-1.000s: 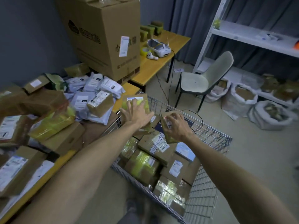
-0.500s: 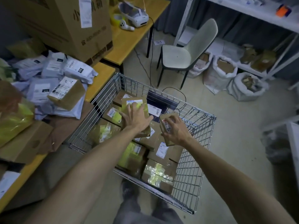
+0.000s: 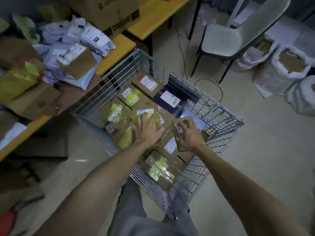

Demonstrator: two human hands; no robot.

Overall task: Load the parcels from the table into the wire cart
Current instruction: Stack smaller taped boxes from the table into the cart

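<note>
The wire cart [image 3: 219,116] stands on the floor in front of me, holding several brown boxes and a dark parcel [image 3: 168,101]. My left hand [image 3: 147,130] lies spread on a flat yellow-taped parcel [image 3: 150,114], fingers wrapped over its edges, low over the cart's load. My right hand [image 3: 190,136] grips a small brown box [image 3: 179,132] with a white label, tilted on edge above the cart's right side. On the yellow table [image 3: 117,53] to the left lie more parcels: grey mailers [image 3: 95,38], a labelled brown box [image 3: 76,59] and yellow-taped packs [image 3: 18,80].
A big cardboard carton [image 3: 109,12] stands on the table's far end. A pale chair [image 3: 226,38] is beyond the cart, with a black cable [image 3: 219,89] on the floor. White sacks [image 3: 288,65] of boxes line the right side. My legs [image 3: 150,217] are against the cart's near corner.
My view has tipped down over the cart. Both hands have carried their parcels from near the table edge down into the cart, close to the stacked boxes.
</note>
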